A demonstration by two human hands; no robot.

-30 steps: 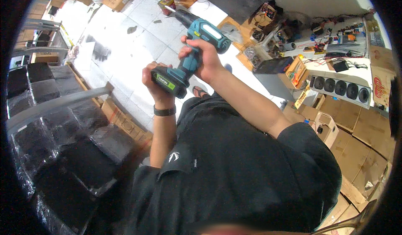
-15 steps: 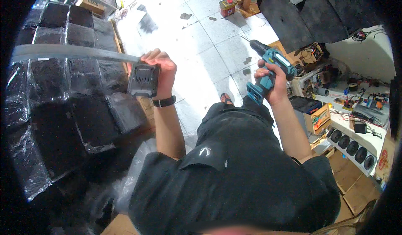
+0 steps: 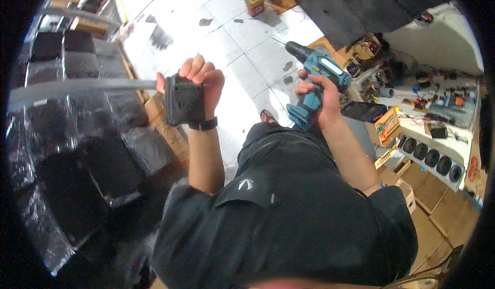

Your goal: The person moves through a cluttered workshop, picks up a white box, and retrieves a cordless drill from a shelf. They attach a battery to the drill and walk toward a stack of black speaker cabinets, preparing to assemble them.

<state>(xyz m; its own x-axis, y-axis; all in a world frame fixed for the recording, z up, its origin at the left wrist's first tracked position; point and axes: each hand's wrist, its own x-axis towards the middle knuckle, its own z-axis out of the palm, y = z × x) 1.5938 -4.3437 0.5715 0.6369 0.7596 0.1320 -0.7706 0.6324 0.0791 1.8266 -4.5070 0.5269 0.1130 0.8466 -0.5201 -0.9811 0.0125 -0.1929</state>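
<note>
In my left hand [image 3: 210,85] is a black battery pack [image 3: 184,103], gripped with the fingers over its top edge and the slotted contact side partly facing up. My right hand [image 3: 326,101] is wrapped round the handle of a teal and black cordless drill [image 3: 315,78]. A thin bit [image 3: 279,40] sticks out of the drill's chuck, tilted toward the far left. The open foot of the drill handle [image 3: 298,115] carries no battery. Drill and battery are well apart, one on each side of my body.
Plastic-wrapped black stacks [image 3: 77,155] fill the left side, with a grey metal rail [image 3: 87,90] across them. On the right stands a cluttered white workbench [image 3: 412,126] with a row of round black parts [image 3: 432,157]. A red and yellow tin [image 3: 254,4] sits on the tiled floor [image 3: 221,36].
The battery has turned in my left hand and come slightly away from the rail's end. The whole view has shifted a little; my right hand keeps its grip on the drill.
</note>
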